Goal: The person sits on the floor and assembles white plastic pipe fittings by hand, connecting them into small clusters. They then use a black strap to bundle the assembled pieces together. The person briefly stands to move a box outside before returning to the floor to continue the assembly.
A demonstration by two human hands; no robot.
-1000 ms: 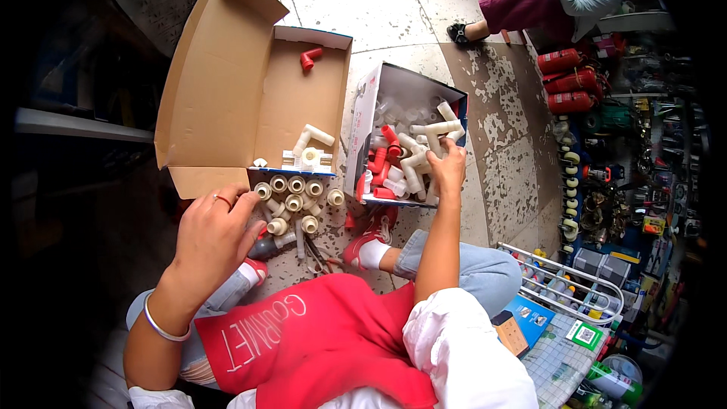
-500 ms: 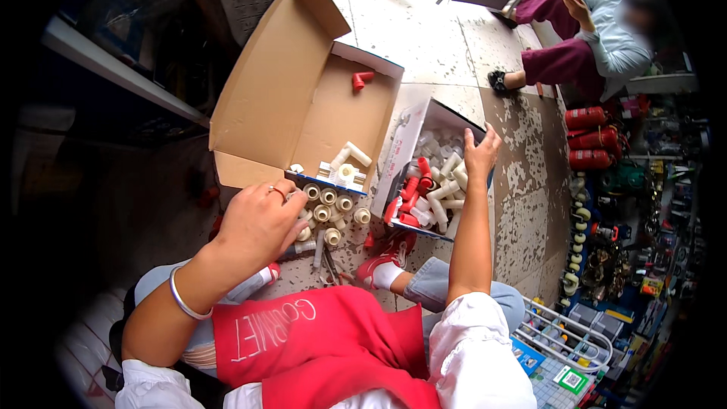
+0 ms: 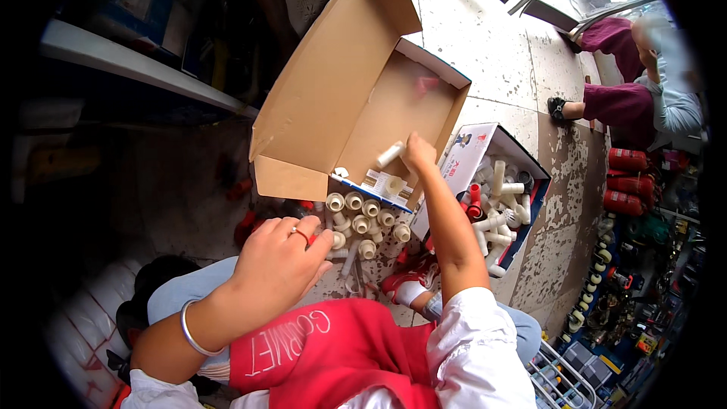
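Note:
My right hand (image 3: 421, 154) is over the open flat cardboard box (image 3: 375, 106), its fingers curled against a white plastic pipe fitting (image 3: 390, 154). That fitting is slightly blurred, and the fingertips are partly hidden. Below it in the same box lies another pale fitting (image 3: 393, 185), and a blurred red elbow fitting (image 3: 425, 85) is near the far end. My left hand (image 3: 282, 256), with a ring on one finger, hovers beside several cream threaded fittings (image 3: 362, 223) standing on the floor. Its fingers are spread; a bit of red shows between them.
Right of the flat box, a white box (image 3: 458, 163) holds white and red pipe fittings (image 3: 496, 208). Red extinguisher-like cylinders (image 3: 627, 182) and hardware shelves (image 3: 644, 288) line the right side. A seated person (image 3: 644, 76) is at the upper right. Pliers-like tools lie near my shoe (image 3: 405, 288).
My right hand has left the white box of fittings and moved left into the flat cardboard box. My left hand has drawn back slightly from the cream fittings. The view has shifted.

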